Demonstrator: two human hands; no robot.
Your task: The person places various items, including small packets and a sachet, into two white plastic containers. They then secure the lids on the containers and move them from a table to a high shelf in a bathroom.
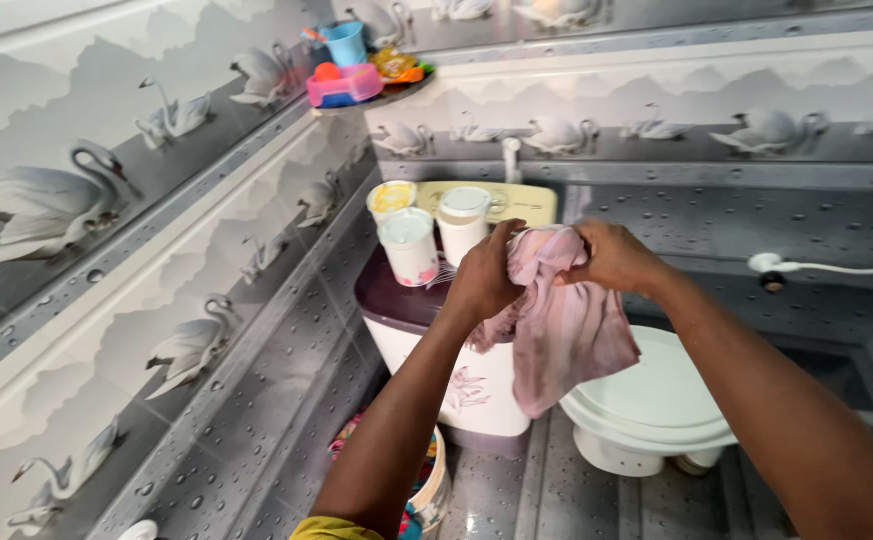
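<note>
A pale pink cloth [566,330] hangs in front of me, bunched at its top between both hands. My left hand [483,278] grips the cloth's upper left part and my right hand [611,255] grips its upper right part. The cloth dangles over a white toilet [656,400] with its lid down. Just left of my hands, a toilet tank with a dark purple lid [396,300] carries three white containers [408,245].
A corner shelf [396,92] up high holds a blue cup [346,42], a pink box and small items. Grey tiled walls with swan pictures stand to the left and behind. A bucket [434,490] sits on the floor beside the tank. A white hose [836,266] runs along the right wall.
</note>
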